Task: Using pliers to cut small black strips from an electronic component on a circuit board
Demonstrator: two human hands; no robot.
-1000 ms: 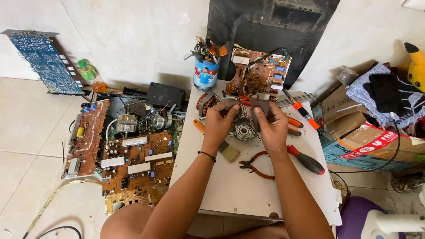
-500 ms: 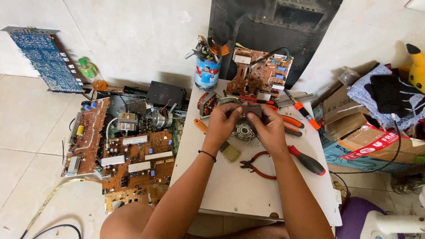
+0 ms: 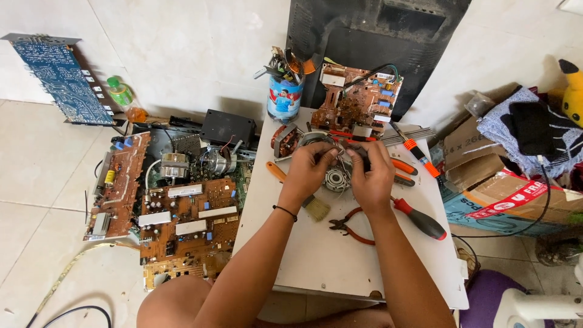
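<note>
A small electric motor (image 3: 336,176) is clamped between left hand (image 3: 308,172) and right hand (image 3: 371,176); it is judged heavy and rigid, best gripped by its metal frame, not its fragile windings.

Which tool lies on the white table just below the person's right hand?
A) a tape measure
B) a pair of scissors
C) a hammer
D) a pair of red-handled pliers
D: the red-handled pliers lie on the white table just below the right hand, next to a screwdriver with a red and black handle; no hammer, scissors or tape measure shows there.
</note>
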